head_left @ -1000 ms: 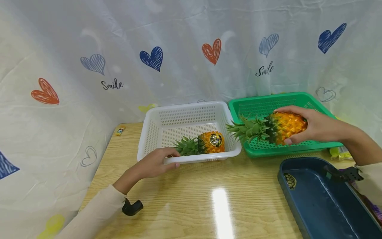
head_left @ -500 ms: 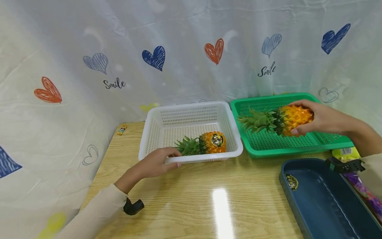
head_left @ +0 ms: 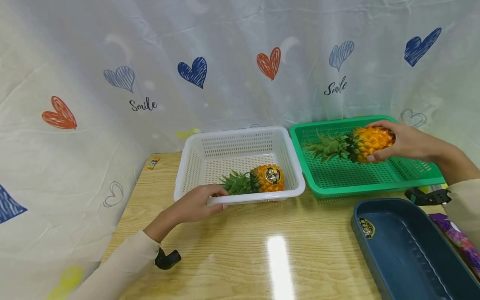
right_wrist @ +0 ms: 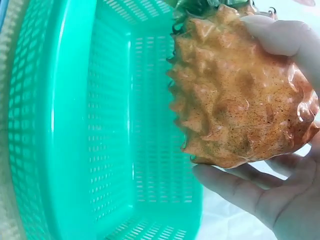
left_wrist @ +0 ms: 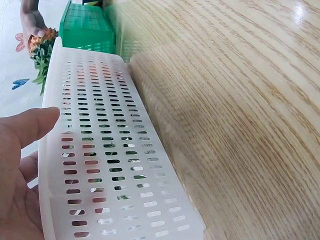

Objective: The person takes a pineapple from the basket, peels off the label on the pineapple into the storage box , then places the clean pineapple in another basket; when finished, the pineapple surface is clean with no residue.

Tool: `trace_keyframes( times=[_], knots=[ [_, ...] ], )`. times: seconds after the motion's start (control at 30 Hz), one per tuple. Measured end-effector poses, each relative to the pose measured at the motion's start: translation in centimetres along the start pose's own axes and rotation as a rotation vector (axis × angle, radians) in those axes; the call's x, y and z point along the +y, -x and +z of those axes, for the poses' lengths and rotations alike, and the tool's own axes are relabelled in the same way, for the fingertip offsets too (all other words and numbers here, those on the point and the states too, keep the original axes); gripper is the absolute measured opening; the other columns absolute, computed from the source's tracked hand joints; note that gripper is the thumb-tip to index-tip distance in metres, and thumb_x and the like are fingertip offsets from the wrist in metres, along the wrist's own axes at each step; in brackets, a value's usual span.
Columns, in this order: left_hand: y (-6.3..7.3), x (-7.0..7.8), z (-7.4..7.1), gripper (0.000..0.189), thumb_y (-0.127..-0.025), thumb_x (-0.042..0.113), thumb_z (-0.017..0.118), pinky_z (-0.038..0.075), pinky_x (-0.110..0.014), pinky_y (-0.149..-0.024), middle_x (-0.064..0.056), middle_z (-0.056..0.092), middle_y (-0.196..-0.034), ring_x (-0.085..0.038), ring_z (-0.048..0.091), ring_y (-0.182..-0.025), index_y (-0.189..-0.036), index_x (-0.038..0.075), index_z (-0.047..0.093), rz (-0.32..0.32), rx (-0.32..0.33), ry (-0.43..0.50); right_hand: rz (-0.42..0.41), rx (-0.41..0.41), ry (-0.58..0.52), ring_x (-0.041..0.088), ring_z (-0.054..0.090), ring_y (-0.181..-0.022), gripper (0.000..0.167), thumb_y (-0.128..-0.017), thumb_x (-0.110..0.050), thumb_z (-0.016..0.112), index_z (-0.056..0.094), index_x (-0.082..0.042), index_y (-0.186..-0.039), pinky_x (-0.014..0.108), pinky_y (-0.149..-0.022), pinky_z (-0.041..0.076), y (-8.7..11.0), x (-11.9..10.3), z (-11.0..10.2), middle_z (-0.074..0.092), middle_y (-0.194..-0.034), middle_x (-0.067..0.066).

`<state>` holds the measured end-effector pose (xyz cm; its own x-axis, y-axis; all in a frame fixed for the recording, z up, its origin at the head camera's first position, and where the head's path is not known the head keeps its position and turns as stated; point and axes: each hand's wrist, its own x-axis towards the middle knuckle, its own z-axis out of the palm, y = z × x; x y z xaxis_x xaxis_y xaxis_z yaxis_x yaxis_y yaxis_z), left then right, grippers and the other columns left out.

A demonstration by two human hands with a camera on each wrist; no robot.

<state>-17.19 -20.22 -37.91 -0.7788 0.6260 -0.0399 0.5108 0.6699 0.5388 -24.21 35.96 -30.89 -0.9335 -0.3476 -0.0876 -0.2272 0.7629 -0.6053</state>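
Pineapple [right_wrist: 235, 95] held, right fingers [right_wrist: 234, 189] partly hidden

Left basket [head_left: 240, 146] and right basket [head_left: 348, 179] pretty much side by side, back of table [head_left: 225, 250], curtain [head_left: 225, 104] right behind. One pineapple [head_left: 258, 180] lying in left basket, near right corner, leaves pointing left. Left hand [head_left: 200, 204] on front rim. Second pineapple [head_left: 356, 143] sideways over right basket, in right hand [head_left: 405, 143]. Tray [head_left: 408, 250] in front of right basket, bag [head_left: 459, 237] just right of tray. Little packet [head_left: 152, 163] off left.
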Motion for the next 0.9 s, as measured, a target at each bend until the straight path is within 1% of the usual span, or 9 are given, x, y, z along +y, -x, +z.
trace_keyframes(
  times=[0.17, 0.3, 0.4, 0.53, 0.7, 0.8, 0.9],
  knots=[
    [0.0, -0.1, 0.1, 0.02, -0.099, 0.035, 0.066, 0.052, -0.036, -0.082, 0.011, 0.067, -0.105, -0.007, 0.063, -0.094, -0.115, 0.024, 0.067, -0.015, 0.005, 0.002, 0.009, -0.01, 0.015, 0.016, 0.061, -0.086, 0.086, -0.085, -0.018, 0.081, 0.029, -0.01, -0.153, 0.033, -0.065, 0.054, -0.6, 0.5, -0.2, 0.049, -0.128, 0.024],
    [0.0, 0.0, 0.1, 0.02, -0.099, 0.033, 0.066, 0.053, -0.037, -0.083, 0.009, 0.068, -0.107, -0.01, 0.064, -0.096, -0.116, 0.022, 0.067, -0.007, 0.01, -0.008, 0.029, -0.028, 0.032, 0.017, 0.06, -0.087, 0.086, -0.086, -0.019, 0.08, 0.028, -0.009, -0.154, 0.033, -0.066, 0.053, -1.1, 1.1, -0.1, 0.047, -0.13, 0.024],
    [0.0, 0.0, 0.0, 0.021, -0.099, 0.032, 0.065, 0.053, -0.039, -0.084, 0.007, 0.068, -0.109, -0.012, 0.064, -0.098, -0.117, 0.02, 0.067, 0.005, 0.013, -0.012, 0.042, -0.043, 0.041, 0.019, 0.059, -0.09, 0.085, -0.088, -0.019, 0.078, 0.027, -0.007, -0.155, 0.033, -0.066, 0.053, -1.6, 1.7, -0.1, 0.045, -0.132, 0.025],
    [0.0, 0.1, 0.0, 0.02, -0.099, 0.031, 0.066, 0.052, -0.038, -0.084, 0.008, 0.068, -0.108, -0.011, 0.064, -0.097, -0.116, 0.021, 0.067, -0.003, 0.012, -0.014, 0.051, -0.051, 0.062, 0.025, 0.057, -0.096, 0.085, -0.088, -0.021, 0.078, 0.028, -0.006, -0.154, 0.035, -0.067, 0.052, -2.3, 2.3, 0.2, 0.045, -0.132, 0.025],
    [0.0, 0.1, 0.0, 0.019, -0.098, 0.032, 0.067, 0.052, -0.038, -0.084, 0.01, 0.068, -0.107, -0.01, 0.063, -0.097, -0.115, 0.023, 0.068, -0.019, 0.013, -0.012, 0.063, -0.063, 0.072, 0.033, 0.058, -0.102, 0.087, -0.088, -0.024, 0.079, 0.027, -0.004, -0.155, 0.039, -0.071, 0.052, -3.2, 2.7, 0.4, 0.047, -0.132, 0.027],
    [0.0, 0.1, 0.0, 0.02, -0.098, 0.032, 0.066, 0.053, -0.039, -0.085, 0.009, 0.068, -0.107, -0.011, 0.064, -0.098, -0.115, 0.022, 0.068, -0.015, 0.013, -0.018, 0.078, -0.067, 0.08, 0.037, 0.058, -0.102, 0.089, -0.087, -0.025, 0.079, 0.026, -0.002, -0.155, 0.041, -0.072, 0.052, -3.6, 2.9, 0.4, 0.046, -0.132, 0.03],
    [0.0, 0.2, 0.0, 0.02, -0.098, 0.032, 0.067, 0.052, -0.038, -0.085, 0.01, 0.068, -0.107, -0.01, 0.064, -0.098, -0.115, 0.022, 0.068, -0.024, 0.01, -0.013, 0.086, -0.071, 0.091, 0.038, 0.058, -0.1, 0.091, -0.086, -0.024, 0.08, 0.025, 0.001, -0.154, 0.042, -0.07, 0.052, -4.0, 3.1, 0.4, 0.045, -0.131, 0.033]
  ],
)
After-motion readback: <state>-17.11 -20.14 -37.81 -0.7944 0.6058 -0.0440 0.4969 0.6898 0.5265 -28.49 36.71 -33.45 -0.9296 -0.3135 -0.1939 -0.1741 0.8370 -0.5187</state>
